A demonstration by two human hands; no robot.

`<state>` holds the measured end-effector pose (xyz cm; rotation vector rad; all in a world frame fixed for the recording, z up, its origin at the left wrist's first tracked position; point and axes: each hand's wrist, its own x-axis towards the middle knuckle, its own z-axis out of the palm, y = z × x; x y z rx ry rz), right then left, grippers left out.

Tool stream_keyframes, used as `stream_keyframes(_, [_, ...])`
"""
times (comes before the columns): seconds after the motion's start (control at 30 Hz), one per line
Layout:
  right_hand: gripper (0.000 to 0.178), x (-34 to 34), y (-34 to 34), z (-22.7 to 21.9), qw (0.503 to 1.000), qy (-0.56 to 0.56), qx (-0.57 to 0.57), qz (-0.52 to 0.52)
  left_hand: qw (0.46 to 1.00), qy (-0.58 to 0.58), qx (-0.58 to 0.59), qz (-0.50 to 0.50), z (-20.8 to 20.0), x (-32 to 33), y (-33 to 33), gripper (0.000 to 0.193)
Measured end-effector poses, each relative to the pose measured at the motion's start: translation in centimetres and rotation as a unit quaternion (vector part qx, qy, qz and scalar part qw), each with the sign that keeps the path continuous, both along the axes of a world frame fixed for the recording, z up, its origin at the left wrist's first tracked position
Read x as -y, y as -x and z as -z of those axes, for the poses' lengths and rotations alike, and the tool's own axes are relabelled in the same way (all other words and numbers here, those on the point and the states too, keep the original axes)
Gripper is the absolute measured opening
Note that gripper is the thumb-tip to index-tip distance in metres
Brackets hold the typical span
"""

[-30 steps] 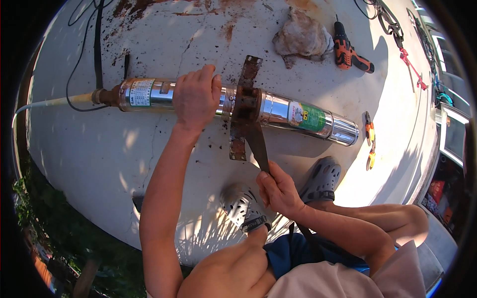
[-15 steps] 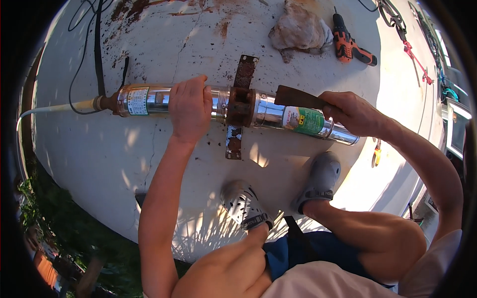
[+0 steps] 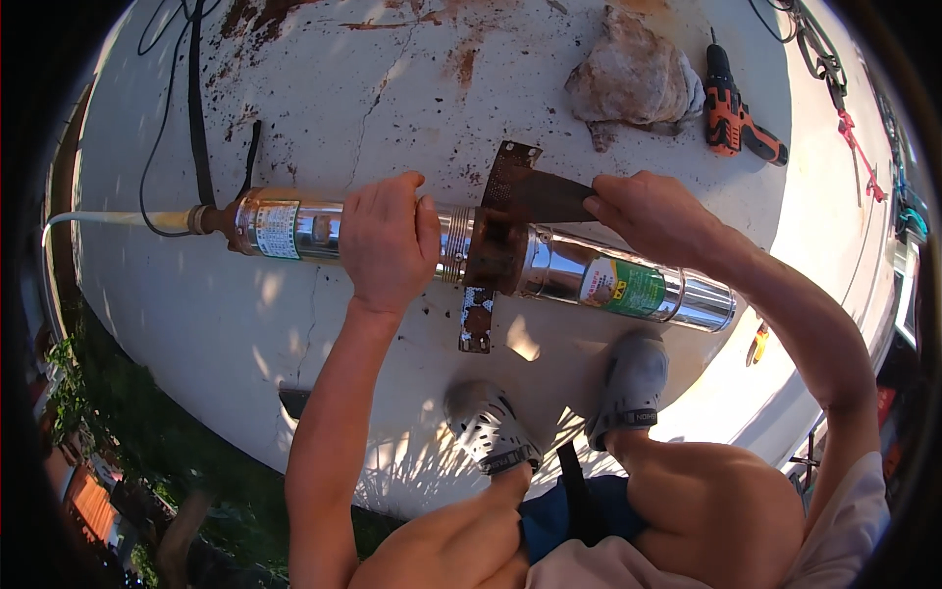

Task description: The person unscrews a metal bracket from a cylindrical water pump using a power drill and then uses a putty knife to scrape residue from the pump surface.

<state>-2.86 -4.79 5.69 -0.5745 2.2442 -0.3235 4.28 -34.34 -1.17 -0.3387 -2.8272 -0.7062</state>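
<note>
The long metal cylinder (image 3: 561,263) lies crosswise on the pale floor (image 3: 235,353), beyond the person's feet, with the left hand (image 3: 391,245) wrapped over its left half, just beside the ribbed section. The right hand (image 3: 653,216), well apart from the left, grips one end of a dark flat blade (image 3: 551,195) over the cylinder's far side, right of its rusty middle. The blade's other end overlaps the perforated strip (image 3: 511,163) in view; whether they touch, I cannot tell.
</note>
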Motion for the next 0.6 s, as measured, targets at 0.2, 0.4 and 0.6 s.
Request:
stream_keyframes(0.2, [0.037,0.0,2.2,1.0,1.000,0.004,0.007,-0.018,1.000,-0.004,-0.001,0.017,0.2,0.3,0.0,0.017])
stream_keyframes(0.4, [0.038,-0.3,3.0,2.0,0.998,0.026,0.029,-0.039,1.000,-0.004,0.006,0.023,0.3,0.3,0.1,0.019])
stream_keyframes(0.6, [0.034,-0.3,4.4,2.4,0.995,0.064,0.016,-0.073,1.000,-0.015,0.000,0.027,0.4,0.3,0.1,0.020])
